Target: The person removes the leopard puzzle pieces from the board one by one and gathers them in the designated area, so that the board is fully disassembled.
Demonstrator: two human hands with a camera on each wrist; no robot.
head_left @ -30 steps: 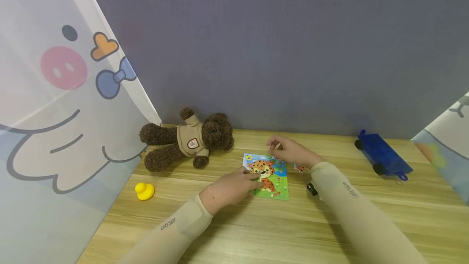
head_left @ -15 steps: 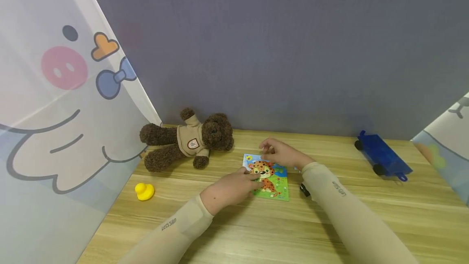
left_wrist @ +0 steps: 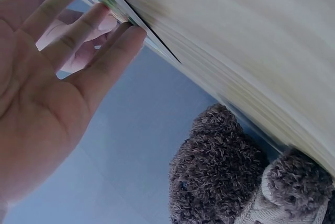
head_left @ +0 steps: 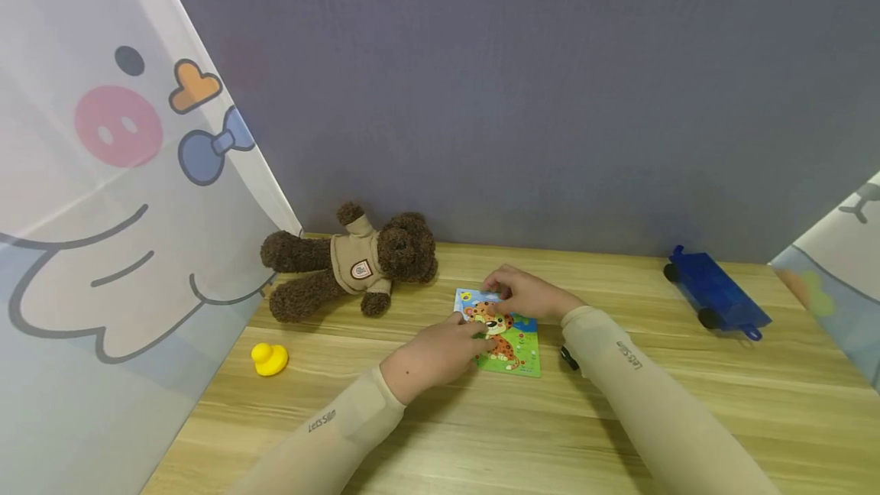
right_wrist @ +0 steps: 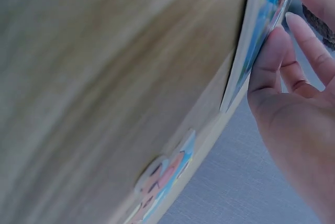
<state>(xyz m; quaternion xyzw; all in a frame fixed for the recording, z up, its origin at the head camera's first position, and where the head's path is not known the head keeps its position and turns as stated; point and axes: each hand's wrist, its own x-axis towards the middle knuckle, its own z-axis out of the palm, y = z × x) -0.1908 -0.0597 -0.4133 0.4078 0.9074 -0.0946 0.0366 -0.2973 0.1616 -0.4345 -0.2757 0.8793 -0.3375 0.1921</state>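
Observation:
A square picture puzzle (head_left: 520, 363) with a cartoon leopard lies flat on the wooden table. My left hand (head_left: 436, 357) rests on its left side, fingers extended across the leopard; in the left wrist view these fingers (left_wrist: 97, 43) reach the board's surface. Over the top edge of the puzzle is my right hand (head_left: 525, 295), fingers loosely bent and fingertips at the leopard's head. The right wrist view shows its thumb (right_wrist: 268, 59) against the board's face. A loose puzzle piece (right_wrist: 162, 179) lies on the table beside the board, hidden behind the right forearm in the head view.
A brown teddy bear (head_left: 357, 262) in a beige sweater lies at the back left, with a yellow rubber duck (head_left: 270, 359) in front. A small black object (head_left: 569, 358) sits beside the right sleeve. A blue wheeled toy cart (head_left: 717, 292) stands right, before a grey wall (head_left: 522, 98).
My right hand has moved left and slightly down, from beyond the puzzle's top right corner to over the leopard's head. My left hand has stayed on the puzzle.

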